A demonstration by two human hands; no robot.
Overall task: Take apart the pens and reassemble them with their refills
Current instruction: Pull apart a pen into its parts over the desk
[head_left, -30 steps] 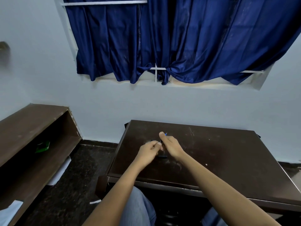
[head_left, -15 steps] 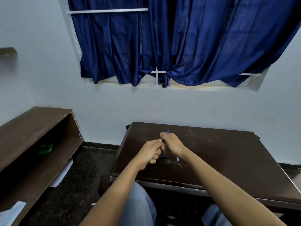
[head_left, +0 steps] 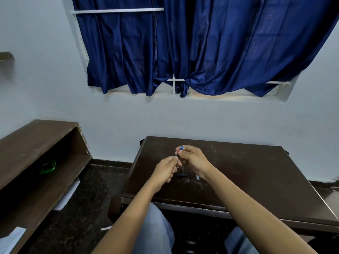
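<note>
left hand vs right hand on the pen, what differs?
The right hand sits higher in the view than the left hand. The right hand grips the pen near its blue end; the left hand pinches its lower end. Shared: both hold the same pen above the table.

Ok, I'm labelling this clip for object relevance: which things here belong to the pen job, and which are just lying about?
Job: blue-tipped pen, pinched by left hand and right hand; dark piece and small pale piece on the table, likely pen parts.
Lying about: green item in the shelf; blue curtain; white paper at lower left.
</note>
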